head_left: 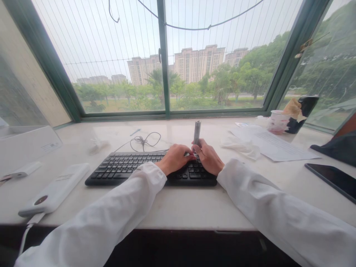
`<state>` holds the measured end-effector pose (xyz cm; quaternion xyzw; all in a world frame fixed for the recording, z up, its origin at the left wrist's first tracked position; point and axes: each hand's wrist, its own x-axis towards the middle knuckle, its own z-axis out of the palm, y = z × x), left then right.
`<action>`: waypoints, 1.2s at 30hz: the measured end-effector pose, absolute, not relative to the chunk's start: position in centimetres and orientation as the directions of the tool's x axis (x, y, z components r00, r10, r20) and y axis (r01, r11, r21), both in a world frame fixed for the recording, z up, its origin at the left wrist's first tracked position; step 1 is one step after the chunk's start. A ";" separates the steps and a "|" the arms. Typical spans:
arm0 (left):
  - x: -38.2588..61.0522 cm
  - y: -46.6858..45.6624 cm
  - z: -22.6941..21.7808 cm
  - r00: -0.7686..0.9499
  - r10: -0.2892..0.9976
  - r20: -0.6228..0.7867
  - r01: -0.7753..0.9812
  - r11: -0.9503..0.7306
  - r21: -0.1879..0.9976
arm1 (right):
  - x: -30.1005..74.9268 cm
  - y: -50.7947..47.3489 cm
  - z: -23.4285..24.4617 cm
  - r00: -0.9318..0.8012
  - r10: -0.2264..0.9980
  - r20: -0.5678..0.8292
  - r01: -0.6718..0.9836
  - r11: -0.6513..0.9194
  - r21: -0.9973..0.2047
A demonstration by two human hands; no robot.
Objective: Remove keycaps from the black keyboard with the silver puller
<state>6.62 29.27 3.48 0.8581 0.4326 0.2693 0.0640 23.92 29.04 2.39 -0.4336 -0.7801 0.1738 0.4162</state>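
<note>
On my feed, the grey metal tube [197, 132] stands nearly upright, gripped in the right hand [209, 157]. That hand is closed around its lower end, and the top of the tube sticks out at 12 o'clock. The left hand [175, 158] lies curled at the right hand's 9 o'clock, its fingers [187, 156] reaching in beside the tube; I can't tell whether they touch it or share the grip. Both hands sit over the keyboard [125, 168], on a white stone sill [178, 211]. A black cable [144, 141] lies at 12 o'clock. A tissue [240, 146], a sheet of paper [274, 146] and a cup [278, 122] sit toward 2 o'clock, a phone [333, 181] toward 3, and a power bank [54, 189] toward 8.
</note>
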 end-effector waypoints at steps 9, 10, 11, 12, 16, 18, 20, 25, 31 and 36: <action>7.1 29.0 3.7 0.558 0.745 0.364 0.720 -0.654 0.234 | 24.1 28.9 2.4 -0.292 0.805 0.517 0.539 0.585 -0.606; 7.1 28.9 3.8 0.558 0.749 0.357 0.726 -0.649 0.227 | 24.1 28.9 2.4 -0.289 0.806 0.516 0.541 0.582 -0.607; 7.2 28.8 3.9 0.560 0.751 0.350 0.730 -0.647 0.221 | 24.1 28.9 2.4 -0.286 0.809 0.513 0.545 0.578 -0.607; 7.2 28.8 3.9 0.563 0.751 0.344 0.732 -0.647 0.215 | 24.1 28.9 2.4 -0.283 0.812 0.510 0.550 0.573 -0.608; 7.3 28.7 4.1 0.576 0.746 0.335 0.730 -0.653 0.200 | 24.1 28.9 2.4 -0.277 0.818 0.505 0.560 0.564 -0.607; 7.3 28.6 4.2 0.572 0.750 0.332 0.732 -0.649 0.205 | 24.1 28.8 2.4 -0.275 0.822 0.499 0.565 0.558 -0.608; 7.4 28.6 4.3 0.568 0.756 0.327 0.734 -0.644 0.214 | 24.2 28.8 2.4 -0.261 0.834 0.486 0.577 0.539 -0.614; 7.4 28.7 4.2 0.548 0.773 0.318 0.741 -0.626 0.243 | 23.9 29.1 2.3 -0.189 0.876 0.443 0.582 0.463 -0.669; 7.2 29.0 3.9 0.533 0.772 0.346 0.721 -0.628 0.291 | 24.3 30.3 2.2 -0.207 0.894 0.397 0.484 0.447 -0.753; 6.8 29.3 3.9 0.556 0.733 0.393 0.663 -0.676 0.323 | 25.0 30.8 2.5 -0.342 0.849 0.403 0.312 0.508 -0.803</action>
